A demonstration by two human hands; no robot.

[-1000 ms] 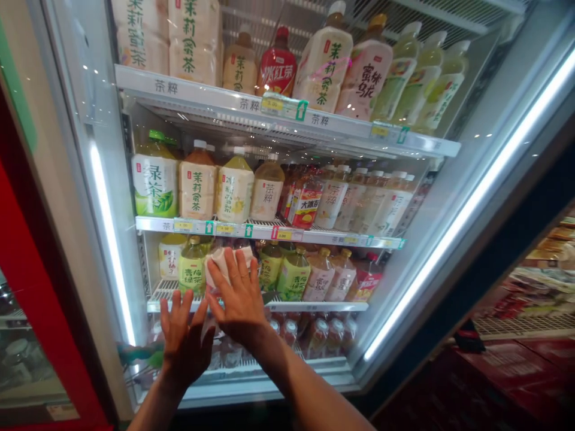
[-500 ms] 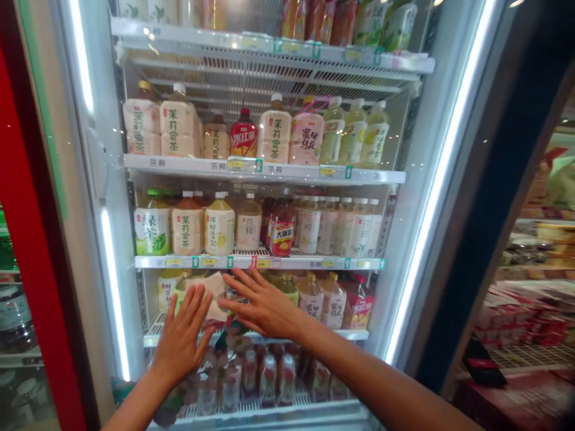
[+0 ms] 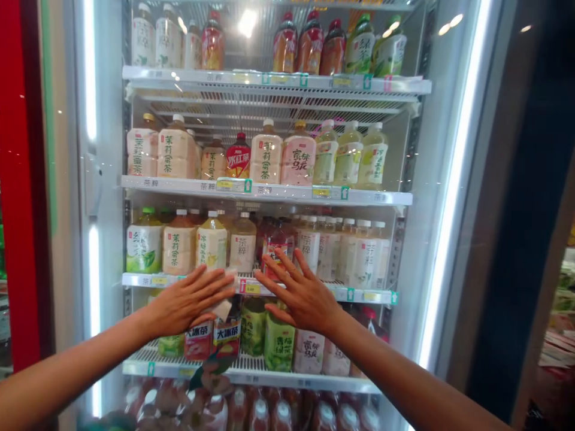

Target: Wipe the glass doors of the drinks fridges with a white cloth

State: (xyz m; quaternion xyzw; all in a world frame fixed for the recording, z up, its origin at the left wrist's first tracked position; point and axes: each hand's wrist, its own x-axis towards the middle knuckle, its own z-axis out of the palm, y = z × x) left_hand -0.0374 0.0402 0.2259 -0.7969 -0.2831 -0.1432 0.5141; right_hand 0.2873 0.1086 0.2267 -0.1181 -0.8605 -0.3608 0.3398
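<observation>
While the left hand [image 3: 191, 300] partly covers a white cloth [image 3: 223, 309], fingers narrowly parted, right hand [image 3: 303, 294] faces the glass door [image 3: 258, 200]; fingers wide.

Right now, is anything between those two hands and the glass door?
Yes: a white cloth seems to be under the left hand, mostly hidden. Nothing visible stands between the right hand and the glass door.

Left hand [image 3: 191, 301] partly hides a pale cloth [image 3: 223, 309], right hand [image 3: 309, 299] nearby.
</observation>
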